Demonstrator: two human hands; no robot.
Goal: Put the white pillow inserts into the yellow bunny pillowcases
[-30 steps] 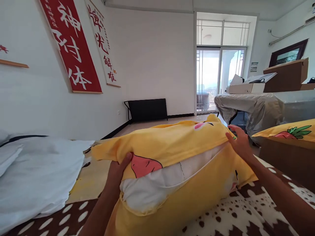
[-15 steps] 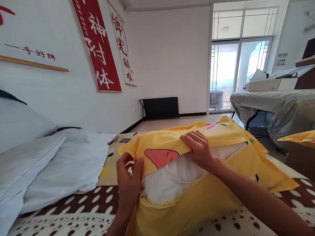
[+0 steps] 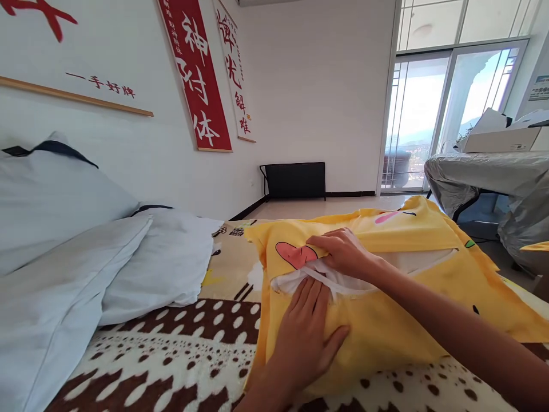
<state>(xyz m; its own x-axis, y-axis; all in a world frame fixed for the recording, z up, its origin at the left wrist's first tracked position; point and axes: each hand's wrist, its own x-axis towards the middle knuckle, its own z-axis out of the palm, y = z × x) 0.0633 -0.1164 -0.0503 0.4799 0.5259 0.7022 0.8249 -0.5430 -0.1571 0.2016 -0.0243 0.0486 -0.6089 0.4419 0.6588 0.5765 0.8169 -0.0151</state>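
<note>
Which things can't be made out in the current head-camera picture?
Head view, left hand: fingertips hidden inside the opening of the yellow cover.
Head view, white insert: mostly hidden by the yellow cover.
Head view, red scroll: top cut off by the upper edge.
Head view, yellow cloth: cut off by the right edge.
Head view, pale box: print too small to read.

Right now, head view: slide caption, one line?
Left hand at the opening of a yellow pillowcase, right hand gripping the opening's upper edge, spotted blanket beneath.
</note>
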